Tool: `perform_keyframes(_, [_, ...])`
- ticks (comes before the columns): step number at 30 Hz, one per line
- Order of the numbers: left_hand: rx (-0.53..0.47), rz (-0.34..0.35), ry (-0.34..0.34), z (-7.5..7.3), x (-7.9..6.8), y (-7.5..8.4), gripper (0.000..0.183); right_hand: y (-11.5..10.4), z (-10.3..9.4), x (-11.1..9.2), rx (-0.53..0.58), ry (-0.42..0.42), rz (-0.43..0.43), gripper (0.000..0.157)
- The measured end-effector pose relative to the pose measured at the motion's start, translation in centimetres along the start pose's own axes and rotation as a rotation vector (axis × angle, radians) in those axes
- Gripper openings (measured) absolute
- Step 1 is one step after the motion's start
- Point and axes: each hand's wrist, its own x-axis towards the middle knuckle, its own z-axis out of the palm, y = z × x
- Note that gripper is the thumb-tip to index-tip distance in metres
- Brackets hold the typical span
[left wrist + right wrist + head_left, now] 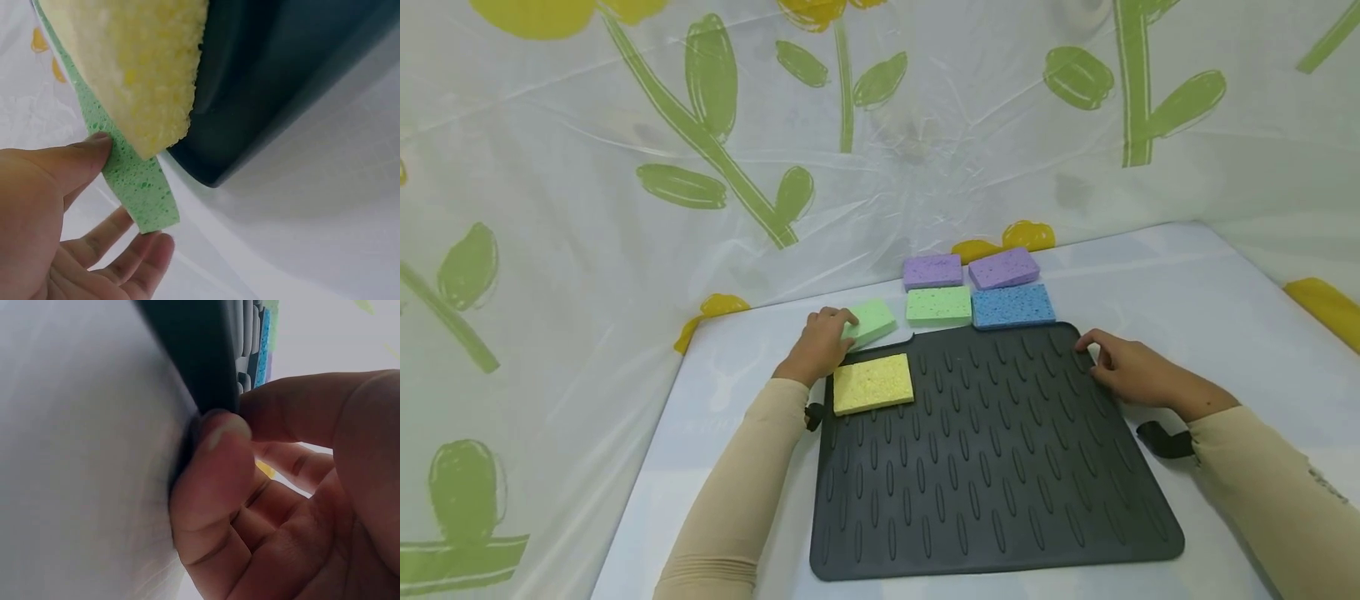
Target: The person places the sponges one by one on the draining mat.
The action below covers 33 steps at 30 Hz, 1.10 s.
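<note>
Left hand (822, 340) gripping a pale-green sponge (874, 321) by the black ridged mat's (992, 467) far-left corner; right hand (1131, 367) pinching the mat's right edge; work seemingly partway, one yellow sponge (872, 383) lying aboard, four others (938, 307) beyond.

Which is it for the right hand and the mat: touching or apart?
Touching. The right wrist view shows the right hand pinching the edge of the mat, with no gap between them.
</note>
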Motion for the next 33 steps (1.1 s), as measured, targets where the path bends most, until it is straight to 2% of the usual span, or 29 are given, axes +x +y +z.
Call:
perform_keyframes(9, [0.001,0.0,0.046,-0.7,-1.0,0.1,0.036,0.0,-0.1,0.2,-0.014,0.005,-0.004,0.037])
perform_keyframes(26, [-0.04,0.067,0.164,-1.1,-4.1,0.3,0.044,0.0,0.2,0.1,-0.011,0.007,0.0,0.037])
perform_keyframes(33, [-0.014,0.102,0.208,-0.9,-5.4,0.5,0.044,0.1,0.1,0.2,-0.016,0.01,0.002,0.036])
